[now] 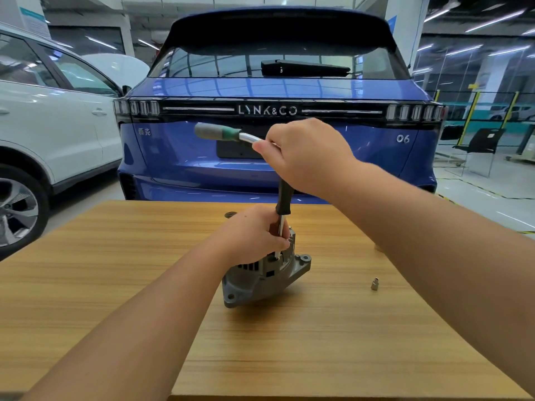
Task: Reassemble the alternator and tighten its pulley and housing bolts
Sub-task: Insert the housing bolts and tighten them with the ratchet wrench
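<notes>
Garage floor is showing behind a wooden table [144, 285], with a blue Lynk & Co hatchback [275, 91] parked tail-on past the far edge and a white car [49, 117] sitting to the left of it. Alternator [266, 273] is lying tilted near the middle of the surface, closer to the far edge, mounting ears pointing toward the near and right sides. Left hand [254, 235] is curling over the top of the alternator, fingers wrapping the housing and the lower metal shaft of the tool. Right hand [307, 154] is gripping the head of a ratchet wrench [220, 131], raised well above the table; its grey-and-green handle is sticking out to the left. Black-sleeved extension [285, 198] is running down from that hand, its tip meeting the alternator housing. Small metal socket [375, 284] is standing alone toward the right edge, well apart from the alternator. Dark round part [230, 215] is peeking out just behind the left hand, near the far edge.
</notes>
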The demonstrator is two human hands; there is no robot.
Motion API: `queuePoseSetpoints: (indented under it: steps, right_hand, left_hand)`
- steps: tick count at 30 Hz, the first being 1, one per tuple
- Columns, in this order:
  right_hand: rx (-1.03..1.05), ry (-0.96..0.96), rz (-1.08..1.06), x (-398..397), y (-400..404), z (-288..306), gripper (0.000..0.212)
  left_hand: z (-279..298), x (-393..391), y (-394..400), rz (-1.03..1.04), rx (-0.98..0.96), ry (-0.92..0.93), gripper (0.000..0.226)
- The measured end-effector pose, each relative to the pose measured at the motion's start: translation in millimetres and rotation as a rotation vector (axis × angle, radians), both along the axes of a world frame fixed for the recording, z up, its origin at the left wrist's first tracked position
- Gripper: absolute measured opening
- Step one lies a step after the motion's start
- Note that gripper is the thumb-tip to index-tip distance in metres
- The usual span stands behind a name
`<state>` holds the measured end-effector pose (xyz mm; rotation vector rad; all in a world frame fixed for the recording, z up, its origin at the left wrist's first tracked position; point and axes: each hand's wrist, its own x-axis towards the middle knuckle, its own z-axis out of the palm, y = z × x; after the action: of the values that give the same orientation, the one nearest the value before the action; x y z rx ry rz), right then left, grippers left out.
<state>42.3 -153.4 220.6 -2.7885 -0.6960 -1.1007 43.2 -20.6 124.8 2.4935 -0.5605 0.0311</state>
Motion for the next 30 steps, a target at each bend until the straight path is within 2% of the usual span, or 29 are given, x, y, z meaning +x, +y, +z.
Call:
queuePoseSetpoints:
  steps: [2, 3, 6, 8, 11, 13, 14, 15, 16, 18, 19, 20, 22, 24, 26, 28, 30]
  right_hand:
    - [0.028, 0.21, -0.142, 1.0, 5.8, 15.5, 0.04]
    - [0.144, 0.356, -0.131, 0.6, 7.2, 21.2, 0.035]
    - [0.807, 0.896, 0.132, -6.5, 5.7, 27.2, 0.015]
    - [1.154, 1.105, 0.3, -9.4, 5.4, 20.5, 0.014]
    - [1.667, 1.065, 0.388, -1.7, 14.1, 3.5, 0.017]
    - [1.964, 0.9, 0.428, 2.9, 19.0, -9.3, 0.008]
    - [2.005, 0.784, 0.463, 2.5, 19.5, -16.1, 0.008]
    - [1.928, 0.635, 0.488, 1.6, 18.8, -24.0, 0.013]
    - [1.73, 0.438, 0.484, 0.5, 17.9, -32.3, 0.015]
    - [1.121, -0.004, 0.464, -3.1, 11.2, -45.6, 0.007]
    - [0.827, -0.171, 0.434, -0.8, 6.5, -50.6, 0.013]
    - [0.624, -0.27, 0.397, 2.9, 2.0, -52.9, 0.019]
    - [0.453, -0.271, 0.332, 4.7, -0.9, -49.5, 0.021]
    - [0.386, -0.154, 0.328, 3.9, 0.1, -43.2, 0.024]
    - [0.337, -0.05, 0.33, 3.3, -0.3, -41.1, 0.036]
    - [0.299, 0.0, 0.355, 1.9, -3.9, -39.3, 0.048]
    - [0.258, 0.011, 0.368, 0.3, -6.6, -38.4, 0.051]
  left_hand:
    - [0.4, -0.9, -0.1, -0.005, 0.006, -0.008, 0.015]
    - [0.6, -1.1, -0.1, -0.007, 0.009, -0.012, 0.017]
    - [-0.3, -0.8, 0.8, -0.008, -0.002, -0.012, 0.016]
    - [-0.7, -0.1, 1.2, -0.003, -0.02, 0.005, 0.014]
    - [0.3, 1.5, -0.4, 0.006, -0.01, 0.014, 0.013]
    - [0.3, 2.2, -1.8, 0.014, 0.004, 0.001, 0.014]
    - [0.0, 2.7, -2.2, 0.017, 0.003, -0.008, 0.015]
    - [-0.5, 2.7, -2.0, 0.017, -0.002, -0.012, 0.016]
    - [-0.7, 2.6, -1.8, 0.014, -0.008, -0.012, 0.016]
    - [-0.3, 2.0, -1.1, -0.002, -0.004, -0.014, 0.015]
    - [-0.2, 1.6, -0.6, -0.008, 0.001, -0.015, 0.014]
    - [0.2, 1.2, -0.6, -0.012, 0.004, -0.014, 0.012]
    - [0.6, 0.5, -0.4, -0.012, 0.005, -0.014, 0.012]
    - [0.3, 0.4, 0.0, -0.003, 0.003, -0.019, 0.014]
    - [0.5, 0.0, -0.2, -0.001, 0.003, -0.014, 0.015]
    - [0.8, -0.5, 0.0, -0.001, 0.001, -0.011, 0.014]
    - [0.7, -1.0, 0.6, 0.002, 0.003, -0.014, 0.012]
